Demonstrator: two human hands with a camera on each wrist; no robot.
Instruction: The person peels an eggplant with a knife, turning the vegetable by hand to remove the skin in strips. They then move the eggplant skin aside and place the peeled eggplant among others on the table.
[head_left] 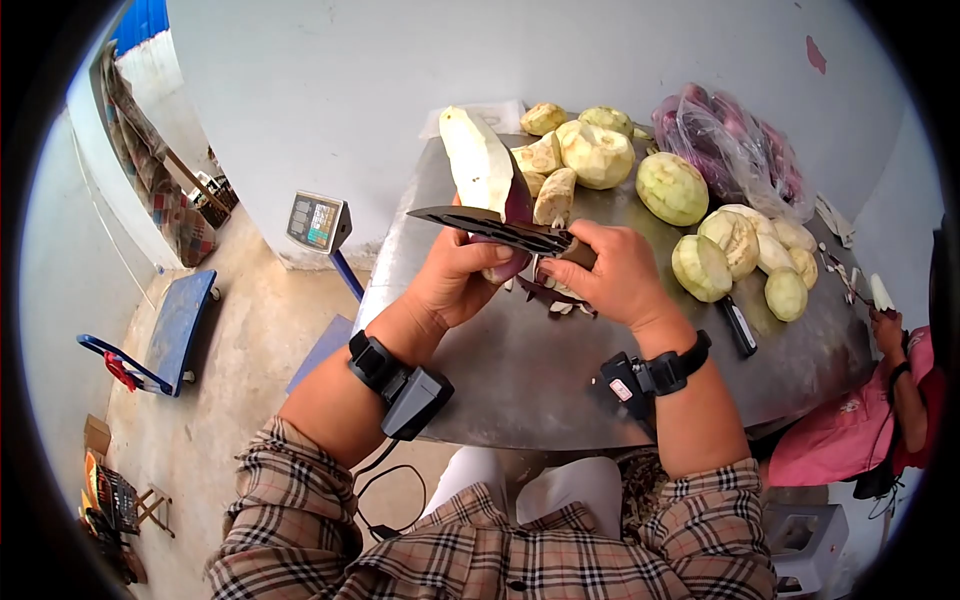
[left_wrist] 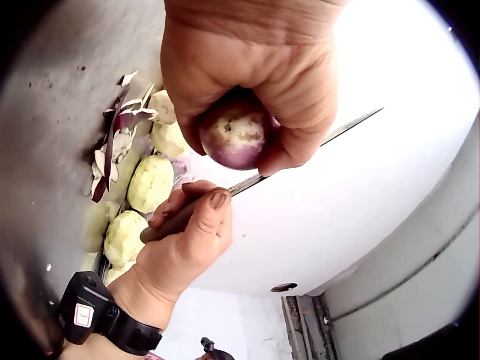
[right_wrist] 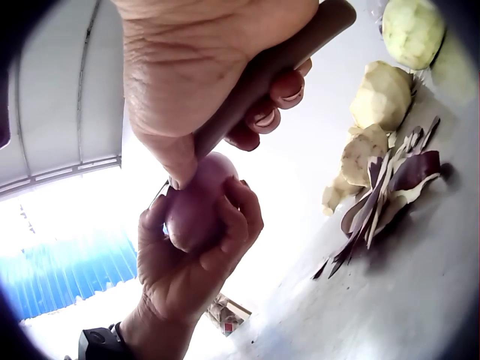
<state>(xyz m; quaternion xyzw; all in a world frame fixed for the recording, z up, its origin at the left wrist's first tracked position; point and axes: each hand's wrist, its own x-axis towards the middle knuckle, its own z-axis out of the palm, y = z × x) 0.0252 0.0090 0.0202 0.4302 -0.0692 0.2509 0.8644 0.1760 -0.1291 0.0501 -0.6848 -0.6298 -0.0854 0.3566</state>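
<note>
The head view alone shows the whole root (head_left: 480, 165): long, its upper part pared pale, purple skin left at the lower end, held upright over the near middle of the steel worktop (head_left: 520, 370); the left hand (head_left: 455, 275) holds that lower end and the right hand (head_left: 610, 275) holds a knife (head_left: 490, 228) whose dark blade lies level across the root, tip towards the person's left. The left wrist view shows what the head view hides: the root's rounded purple butt (left_wrist: 236, 135) sits in the left hand (left_wrist: 247, 67), its grip closed round it with fingers and thumb curled; the blade (left_wrist: 330, 135) passes behind that hand. The right wrist view shows the right hand (right_wrist: 195, 67) from below, its grip closed round the brown knife handle (right_wrist: 300, 37), thumb tip against the root (right_wrist: 195, 202).

Purple peelings (head_left: 550, 295) lie on the worktop just below the hands; peeled roots (head_left: 600, 150) crowd the far side and right, near a clear bag (head_left: 730, 140) of unpeeled purple ones; a second knife (head_left: 740, 325) lies towards the right edge. The near strip of worktop in front of the wrists is bare steel; beyond the left edge stands a scale (head_left: 315, 220).

Both forearms rise from the near edge, wrists angled inward, hands meeting at the root.
</note>
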